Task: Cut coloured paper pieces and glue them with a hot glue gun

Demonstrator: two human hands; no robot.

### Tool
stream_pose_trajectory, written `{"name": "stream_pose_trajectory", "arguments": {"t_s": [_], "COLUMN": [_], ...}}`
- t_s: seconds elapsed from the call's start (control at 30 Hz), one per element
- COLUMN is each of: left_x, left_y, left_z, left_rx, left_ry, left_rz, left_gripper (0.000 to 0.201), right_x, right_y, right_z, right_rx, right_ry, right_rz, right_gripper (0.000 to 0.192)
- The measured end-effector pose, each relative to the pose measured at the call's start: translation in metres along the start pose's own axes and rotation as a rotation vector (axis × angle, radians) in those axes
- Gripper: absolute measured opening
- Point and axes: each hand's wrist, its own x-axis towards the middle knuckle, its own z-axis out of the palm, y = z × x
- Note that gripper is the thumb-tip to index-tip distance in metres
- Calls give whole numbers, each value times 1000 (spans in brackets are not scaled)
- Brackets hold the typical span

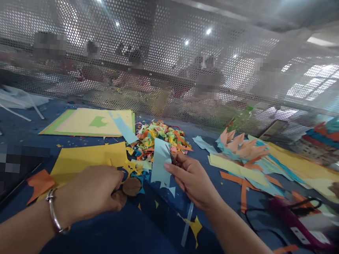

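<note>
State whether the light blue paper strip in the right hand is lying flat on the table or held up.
Held up: the right hand pinches the light blue paper strip at its edge, standing upright above the blue table.

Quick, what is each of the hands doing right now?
Left hand: closed on a brown paper piece.
Right hand: closed, pinching a light blue paper strip.

light blue paper strip (159,161) in right hand (193,180)
</note>
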Motion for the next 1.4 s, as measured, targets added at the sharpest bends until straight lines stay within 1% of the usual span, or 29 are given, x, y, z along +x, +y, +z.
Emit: {"name": "stream_pose_trajectory", "arguments": {"t_s": [0.1, 0.17, 0.23, 0.33, 0.4, 0.43, 0.47, 0.5, 0.53, 0.6, 0.7, 0.8, 0.93, 1.07, 1.13, 1.3, 1.4], "left_x": [-2, -3, -4, -4, 0, 3, 8, 13, 18, 29, 40, 45, 47, 49, 49, 50, 50], "left_y": [-1, -4, -11, -20, -20, -16, -11, -4, 4, 20, 37, 44, 45, 42, 39, 33, 32], "left_z": [4, 2, -4, -21, -29, -31, -29, -25, -19, -3, 17, 23, 22, 23, 24, 26, 26], "left_rx": [-61, -108, -167, -274, -409, -492, -586, -703, -818, -1020, -1212, -1315, -1388, -1376, -1345, -1272, -1257], "left_ry": [-10, -15, -33, -58, -53, -32, 4, 14, 5, 29, 84, 113, 84, 67, 66, 76, 117], "left_rz": [-4, -12, -18, -10, 27, 57, 86, 119, 124, 62, -15, -38, -38, -58, -43, -10, 25], "left_gripper": [14, 13, 13, 14, 13, 12, 14, 16, 18, 21, 25, 26, 27, 28, 27, 27, 30], "right_x": [1, 2, 1, 1, 0, 0, 0, 0, 0, 0, 0, 0, -1, -3, -3, -1, -1], "right_y": [2, 3, 2, 1, 0, 0, 0, 0, -1, -1, -1, 0, 2, 1, 2, 3, 2], "right_z": [0, -1, -2, -1, 0, 1, 2, 2, 3, 4, 3, 2, 0, -1, -1, 0, 1], "right_rx": [-15, -28, -48, -69, -65, -64, -65, -70, -76, -90, -98, -85, -100, -125, -132, -110, -107], "right_ry": [-3, -11, -24, -29, -35, -38, -39, -39, -36, -17, 27, 68, 87, 72, 69, 40, 31], "right_rz": [-11, -11, -7, 14, 20, 17, 9, -2, -14, -36, -53, -47, -30, -18, -12, -22, -20], "right_gripper": [25, 24, 23, 22, 21, 21, 21, 21, 21, 22, 23, 24, 27, 27, 28, 27, 25]}}
